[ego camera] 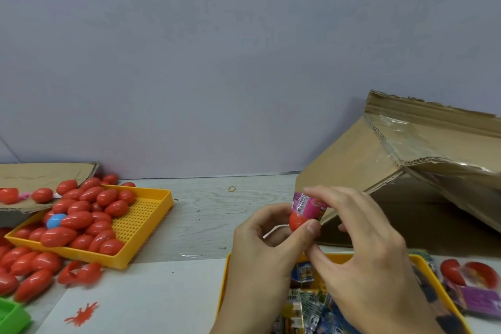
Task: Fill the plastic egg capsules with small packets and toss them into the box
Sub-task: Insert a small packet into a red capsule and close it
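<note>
Over the pale surface (206, 214), before the tipped cardboard box (360, 160) and above a yellow tray (423, 262) of packets, the left hand (265, 249) curls its grip round a red egg capsule half (298, 221) while the right hand (360, 249) pinches a pink packet (307, 205) into its mouth.

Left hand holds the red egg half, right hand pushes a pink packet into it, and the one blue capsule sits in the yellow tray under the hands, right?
Not quite. The head view shows the blue capsule in the yellow perforated tray on the left, among red capsules. The rest holds.
</note>
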Demonstrator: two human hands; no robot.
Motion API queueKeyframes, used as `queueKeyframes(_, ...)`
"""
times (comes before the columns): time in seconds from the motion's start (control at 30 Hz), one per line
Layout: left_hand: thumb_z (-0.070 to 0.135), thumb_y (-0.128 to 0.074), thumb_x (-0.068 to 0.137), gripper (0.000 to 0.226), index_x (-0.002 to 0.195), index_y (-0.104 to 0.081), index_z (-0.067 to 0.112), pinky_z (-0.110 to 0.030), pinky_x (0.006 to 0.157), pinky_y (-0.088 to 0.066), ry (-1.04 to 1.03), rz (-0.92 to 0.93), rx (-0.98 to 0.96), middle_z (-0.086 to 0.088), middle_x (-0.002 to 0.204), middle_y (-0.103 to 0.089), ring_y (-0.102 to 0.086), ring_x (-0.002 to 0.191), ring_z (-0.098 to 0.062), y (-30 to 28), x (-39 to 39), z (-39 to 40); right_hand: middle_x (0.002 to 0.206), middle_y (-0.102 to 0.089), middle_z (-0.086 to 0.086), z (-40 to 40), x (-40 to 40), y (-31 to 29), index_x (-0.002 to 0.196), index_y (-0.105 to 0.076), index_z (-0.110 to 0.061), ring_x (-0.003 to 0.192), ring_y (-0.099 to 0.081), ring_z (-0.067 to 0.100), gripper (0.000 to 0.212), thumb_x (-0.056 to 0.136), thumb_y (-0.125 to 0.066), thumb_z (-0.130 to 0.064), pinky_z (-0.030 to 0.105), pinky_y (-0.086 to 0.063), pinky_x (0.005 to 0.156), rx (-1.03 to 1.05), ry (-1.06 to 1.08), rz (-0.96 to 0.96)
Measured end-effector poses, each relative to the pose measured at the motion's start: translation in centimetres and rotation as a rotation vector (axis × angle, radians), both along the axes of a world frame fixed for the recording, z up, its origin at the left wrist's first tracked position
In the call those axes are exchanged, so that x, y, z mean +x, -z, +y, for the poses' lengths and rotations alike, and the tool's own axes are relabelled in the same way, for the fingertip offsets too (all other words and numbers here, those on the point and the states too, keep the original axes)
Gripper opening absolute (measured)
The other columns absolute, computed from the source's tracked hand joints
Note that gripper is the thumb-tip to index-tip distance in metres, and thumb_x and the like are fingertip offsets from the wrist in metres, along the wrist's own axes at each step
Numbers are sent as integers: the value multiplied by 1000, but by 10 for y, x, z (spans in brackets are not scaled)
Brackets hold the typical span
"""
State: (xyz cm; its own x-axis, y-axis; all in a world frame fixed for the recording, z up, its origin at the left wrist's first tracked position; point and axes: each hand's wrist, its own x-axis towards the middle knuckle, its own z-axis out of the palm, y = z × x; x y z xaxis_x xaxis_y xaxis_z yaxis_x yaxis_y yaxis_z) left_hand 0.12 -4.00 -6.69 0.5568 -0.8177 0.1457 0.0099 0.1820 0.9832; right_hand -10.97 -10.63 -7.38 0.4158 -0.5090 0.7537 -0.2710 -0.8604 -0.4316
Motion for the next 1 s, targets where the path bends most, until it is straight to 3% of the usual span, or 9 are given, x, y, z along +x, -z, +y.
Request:
queueKeyframes(0.13, 25, -82, 70, 26, 95, -76, 22, -38, 78, -61, 33, 26, -28, -5, 92, -77, -75, 85, -25, 6, 1, -3, 109, -51, -20, 0, 0, 0, 122, -51, -35, 92, -49, -3, 76, 60, -90, -16, 7, -43, 74, 41, -3, -26)
queueKeyframes(0.23, 29, -84, 65, 30, 92, -76, 20, -28, 73, -59, 67, 87, -52, -11, 89, -76, -75, 82, -28, 8, 1, -5, 106, -51, -23, 0, 0, 1, 121, -52, -37, 92, -49, -13, 76, 59, -91, -17, -1, -41, 73, 65, -16, -44)
queueKeyframes(0.47, 30, -81, 60, 28, 85, -74, 19, -34, 69, -58, 135, 188, -55, -19, 83, -74, -74, 79, -33, 10, 1, -7, 103, -53, -23, 0, -1, 1, 117, -54, -36, 96, -51, -12, 81, 52, -94, -7, -8, -36, 69, 83, -71, -39)
queueKeyframes(0.6, 33, -81, 63, 37, 90, -67, 13, -34, 64, -56, 205, 282, -26, -23, 85, -72, -72, 77, -36, 10, 2, -5, 104, -55, -22, 1, 0, -1, 114, -58, -32, 96, -49, -21, 79, 50, -91, -1, -11, -33, 65, 75, -108, -38)
queueKeyframes(0.73, 45, -79, 68, 50, 103, -66, 12, -37, 68, -53, 206, 283, -32, -18, 87, -72, -70, 78, -31, 7, -1, -6, 101, -57, -22, 2, 0, -2, 112, -57, -35, 96, -52, -17, 76, 52, -91, -3, -9, -35, 69, 94, -151, -45)
queueKeyframes(0.87, 38, -71, 86, 27, 94, -74, 12, -29, 58, -52, 192, 190, -28, -14, 79, -70, -67, 66, -23, 4, -3, -8, 101, -56, -21, -1, 0, 1, 115, -55, -36, 99, -54, -12, 79, 52, -92, -4, -7, -36, 75, 96, -147, -23)
queueKeyframes(1.0, 39, -70, 87, 25, 90, -75, 15, -27, 55, -51, 209, 173, -7, -13, 79, -71, -67, 63, -22, 5, -4, -7, 101, -57, -17, -3, -1, 2, 116, -56, -33, 99, -55, -6, 78, 52, -90, -3, -6, -36, 77, 88, -106, -19)
